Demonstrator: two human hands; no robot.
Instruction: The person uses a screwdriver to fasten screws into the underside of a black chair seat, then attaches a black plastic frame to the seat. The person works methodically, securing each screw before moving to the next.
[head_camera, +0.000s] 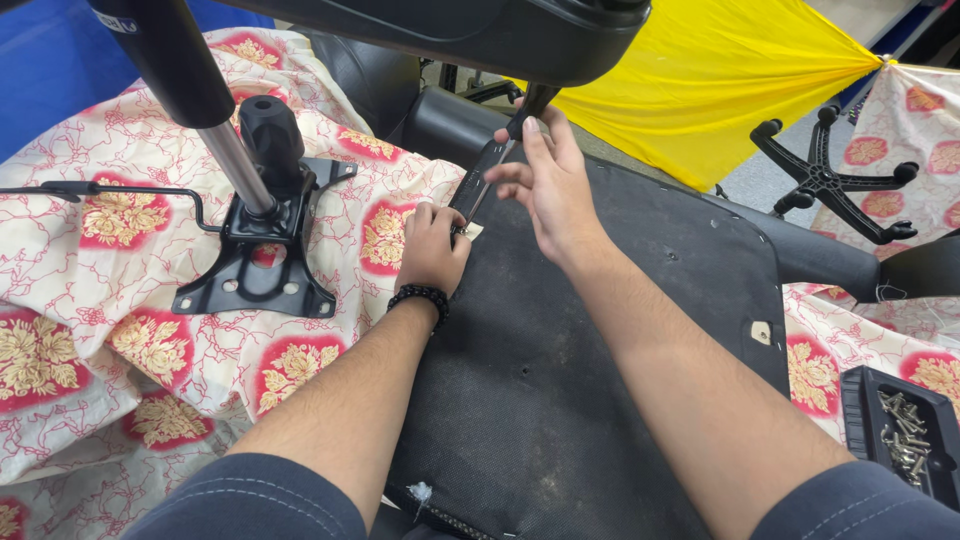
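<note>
Floral red-and-cream cloth (110, 330) is covering the bench. Upon the black fabric seat underside (600, 350), a flat black metal armrest bracket (482, 180) is being clenched by the left hand (432, 250) and pinched by the right hand (545, 175); alignment appears underway, and fastening would call for screws.

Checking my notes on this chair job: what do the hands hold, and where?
Both hold the black armrest bracket: left hand at its lower end, right hand near its upper end.
</note>
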